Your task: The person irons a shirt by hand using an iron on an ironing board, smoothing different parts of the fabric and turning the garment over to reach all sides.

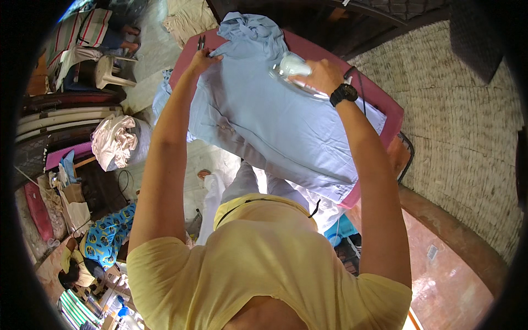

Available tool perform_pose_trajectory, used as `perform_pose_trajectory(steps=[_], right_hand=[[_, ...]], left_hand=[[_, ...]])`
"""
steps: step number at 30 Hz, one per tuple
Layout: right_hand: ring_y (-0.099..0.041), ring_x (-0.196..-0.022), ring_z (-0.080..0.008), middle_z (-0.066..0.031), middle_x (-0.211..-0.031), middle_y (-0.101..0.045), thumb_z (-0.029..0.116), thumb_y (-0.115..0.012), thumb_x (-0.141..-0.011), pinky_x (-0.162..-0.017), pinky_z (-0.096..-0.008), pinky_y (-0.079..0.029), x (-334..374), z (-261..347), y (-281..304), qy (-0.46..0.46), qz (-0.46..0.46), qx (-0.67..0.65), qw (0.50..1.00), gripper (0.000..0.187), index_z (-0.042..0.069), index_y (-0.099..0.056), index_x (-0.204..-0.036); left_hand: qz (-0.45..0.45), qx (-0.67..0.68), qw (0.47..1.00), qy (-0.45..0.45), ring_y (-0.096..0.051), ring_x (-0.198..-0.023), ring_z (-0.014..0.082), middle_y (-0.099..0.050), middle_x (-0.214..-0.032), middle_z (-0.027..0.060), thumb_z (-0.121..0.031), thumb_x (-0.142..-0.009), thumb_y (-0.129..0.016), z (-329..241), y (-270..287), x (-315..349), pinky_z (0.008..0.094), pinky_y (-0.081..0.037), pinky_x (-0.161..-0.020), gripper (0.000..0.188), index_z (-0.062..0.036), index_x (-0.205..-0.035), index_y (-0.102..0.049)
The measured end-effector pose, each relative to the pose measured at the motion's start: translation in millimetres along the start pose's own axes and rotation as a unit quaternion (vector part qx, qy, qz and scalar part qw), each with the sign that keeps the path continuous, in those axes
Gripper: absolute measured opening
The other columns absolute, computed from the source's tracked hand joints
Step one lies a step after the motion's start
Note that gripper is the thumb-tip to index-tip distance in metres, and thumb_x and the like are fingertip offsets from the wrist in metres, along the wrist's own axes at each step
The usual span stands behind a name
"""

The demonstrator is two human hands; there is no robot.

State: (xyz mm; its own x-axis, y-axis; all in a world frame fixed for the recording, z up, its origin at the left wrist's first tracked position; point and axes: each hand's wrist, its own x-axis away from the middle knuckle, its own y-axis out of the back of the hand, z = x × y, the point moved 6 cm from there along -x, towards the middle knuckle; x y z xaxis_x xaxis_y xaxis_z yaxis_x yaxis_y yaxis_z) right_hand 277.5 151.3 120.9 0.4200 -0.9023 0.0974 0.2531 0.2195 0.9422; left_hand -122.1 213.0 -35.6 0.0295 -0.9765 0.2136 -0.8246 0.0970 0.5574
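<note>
A light blue shirt (258, 104) lies spread over a maroon-covered ironing board (391, 103), its near edge hanging over the side toward me. My right hand (323, 77), with a black watch on its wrist, is closed round a white clothes iron (293, 65). The iron rests on the cloth right of the middle. At the far left edge, my left hand (203, 60) is closed on the shirt's fabric, fingers pinching it. Beyond both hands, part of the shirt is bunched up at the board's far end.
Two small dark pointed things (201, 42) are on the board beside my left hand. A cord (361, 91) runs near the right edge. Leftward are a bundle of pale cloth (116, 140) and a plastic chair (110, 72). A textured wall (462, 132) stands right. Another person's legs (130, 38) show far left.
</note>
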Motion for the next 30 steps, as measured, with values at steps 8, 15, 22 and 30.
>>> perform_pose_trajectory(steps=[8,15,22,30], right_hand=[[-0.070,-0.093,-0.0385,-0.0219,-0.093,-0.071,0.071,-0.066,-0.076,-0.083,-0.0497,-0.054,-10,53,-11,0.013,0.015,-0.002,1.000,0.069,0.007,-0.074,-0.101],[-0.070,-0.087,-0.0394,-0.0218,-0.089,-0.071,0.073,-0.064,-0.076,-0.076,-0.0499,-0.055,-39,103,-35,0.071,0.003,-0.023,0.997,0.071,0.006,-0.073,-0.098],[-0.070,-0.088,-0.0402,-0.0231,-0.088,-0.071,0.071,-0.066,-0.077,-0.077,-0.0514,-0.055,-52,135,-42,0.070,0.017,-0.020,0.997,0.070,0.003,-0.072,-0.097],[-0.071,-0.081,-0.0416,-0.0239,-0.085,-0.071,0.069,-0.066,-0.079,-0.071,-0.0514,-0.055,-81,162,-52,0.049,-0.053,-0.042,0.997,0.068,0.002,-0.071,-0.091]], left_hand=[[-0.197,-0.022,0.980,-0.034,-0.067,-0.082,0.0182,-0.070,-0.086,0.0079,-0.019,-0.077,-0.084,-6,1,23,0.0324,-0.050,-0.076,0.039,-0.0050,-0.076,-0.048],[-0.149,0.099,0.977,-0.118,-0.066,-0.081,0.0112,-0.071,-0.087,0.0032,0.000,-0.083,-0.071,26,26,11,0.0268,-0.051,-0.076,0.011,-0.0026,-0.089,-0.062],[-0.139,0.080,0.979,-0.124,-0.068,-0.083,0.0127,-0.072,-0.089,0.0053,0.012,-0.079,-0.065,-17,21,25,0.0276,-0.054,-0.077,0.027,-0.0014,-0.102,-0.062],[-0.163,0.021,0.979,-0.122,-0.068,-0.091,0.0225,-0.067,-0.096,0.0118,0.007,-0.080,-0.066,2,47,33,0.0360,-0.054,-0.081,0.031,-0.0046,-0.108,-0.062]])
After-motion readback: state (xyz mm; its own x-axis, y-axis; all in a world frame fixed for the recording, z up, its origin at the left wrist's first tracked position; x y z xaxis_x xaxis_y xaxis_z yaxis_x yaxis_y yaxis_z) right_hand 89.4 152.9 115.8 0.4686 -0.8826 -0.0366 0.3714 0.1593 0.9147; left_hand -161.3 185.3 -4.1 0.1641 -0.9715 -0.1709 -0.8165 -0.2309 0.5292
